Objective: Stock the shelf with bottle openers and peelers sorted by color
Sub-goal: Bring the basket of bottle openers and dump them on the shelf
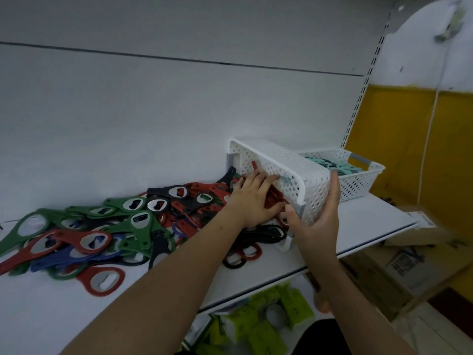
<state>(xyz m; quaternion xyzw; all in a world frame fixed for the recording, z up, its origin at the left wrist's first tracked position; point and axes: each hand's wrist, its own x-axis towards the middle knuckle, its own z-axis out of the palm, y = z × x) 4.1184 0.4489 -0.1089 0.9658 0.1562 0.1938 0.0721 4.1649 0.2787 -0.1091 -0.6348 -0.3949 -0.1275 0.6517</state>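
White perforated basket (279,175) is tipped on its side on the white shelf (358,226), mouth facing left. Right hand (317,219) grips its near end, thumb at the rim, fingers spread up the underside. Left hand (253,198) reaches into the mouth, fingers curled on red bottle openers (275,198). Green, red, blue & black openers (84,234) lie piled to the left. 2nd basket (358,180) w/ teal peelers (340,167) stands upright just right, far end.
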